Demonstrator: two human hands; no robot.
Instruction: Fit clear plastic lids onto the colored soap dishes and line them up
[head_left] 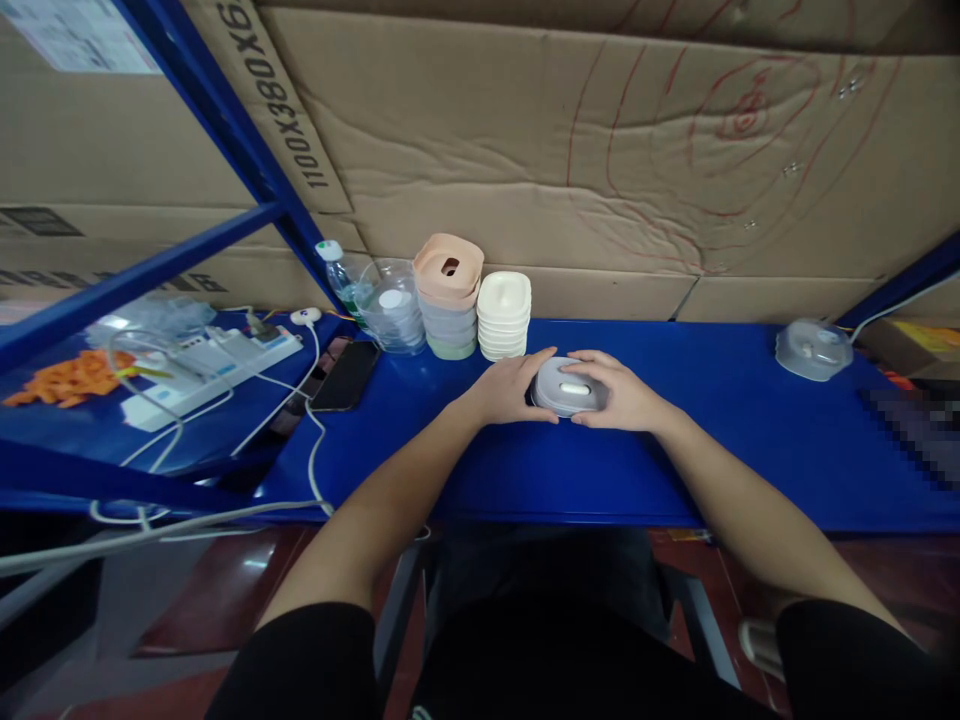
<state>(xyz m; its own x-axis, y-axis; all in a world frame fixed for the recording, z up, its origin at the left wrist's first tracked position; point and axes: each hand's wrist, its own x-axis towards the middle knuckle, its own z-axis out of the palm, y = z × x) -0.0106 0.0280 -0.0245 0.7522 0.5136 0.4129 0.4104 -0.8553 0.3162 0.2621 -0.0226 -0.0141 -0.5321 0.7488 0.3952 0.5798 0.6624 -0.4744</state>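
The grip of our left hand (511, 390) and right hand (624, 392) curves around a grey lidded container (556, 376) from both sides, over the blue surface (712, 400). Beyond, leftward, stand a cream stack (505, 318) and a peach-topped stack (451, 290); on the cardboard (465, 130) behind we read "1100X380X6".

The surface (720, 465) is blue and smooth, with a straight front edge. Along its back edge, left of the middle, a bottle (340, 275), nested clear bowls (405, 335), a stack of peach, grey and green containers (452, 318) and a cream stack (504, 328) stand side by side. A dark phone (346, 376) lies near the left end; a clear container (814, 350) sits toward the back right corner.
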